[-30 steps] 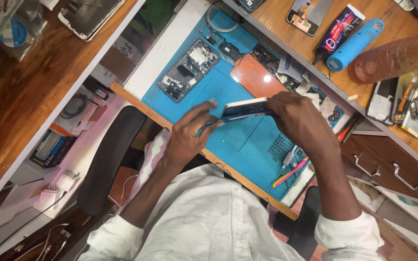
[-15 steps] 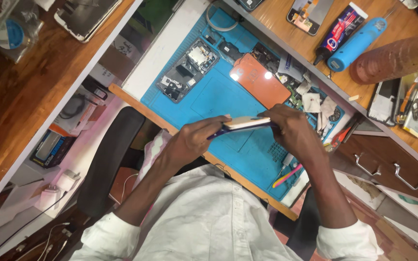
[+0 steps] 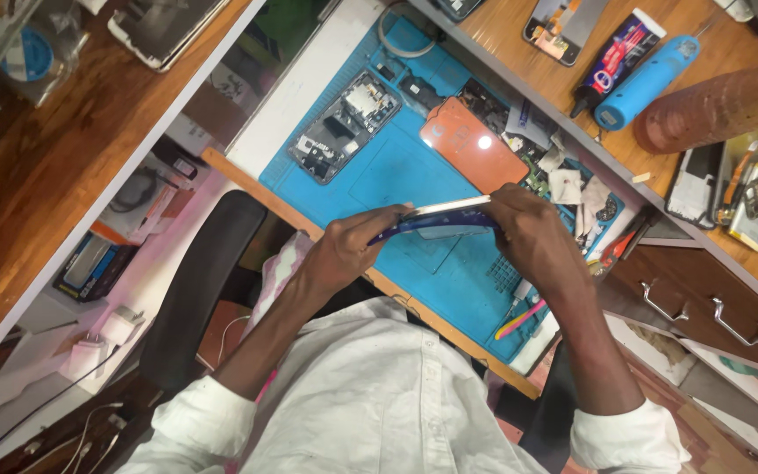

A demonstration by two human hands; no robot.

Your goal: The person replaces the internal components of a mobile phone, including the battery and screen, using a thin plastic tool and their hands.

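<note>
Blue phone [image 3: 436, 221]: thin, seen edge-on, pale strip along its upper side, held level above the near half of the blue work mat [image 3: 396, 171]. My left hand [image 3: 353, 250] grips its left end, fingers curled tight around the edge; my right hand [image 3: 532, 237] clamps the right end, fingers closed over it. Orange panel [image 3: 475, 145]: flat on the mat just beyond the phone, glossy, two light spots on it. Opened phone chassis [image 3: 344, 127]: on the mat's far left part, inner parts exposed. Scraps and small boards [image 3: 572, 180]: heaped to the right of the orange panel. Pink and yellow tools [image 3: 521, 319]: at the mat's near right corner, below my right wrist. Blue cylindrical tool [image 3: 647, 70]: on the wooden shelf [image 3: 502, 26] behind the mat, beside a dark tube [image 3: 616, 48]. Drawer handles [image 3: 704, 312]: right of my right forearm.
</note>
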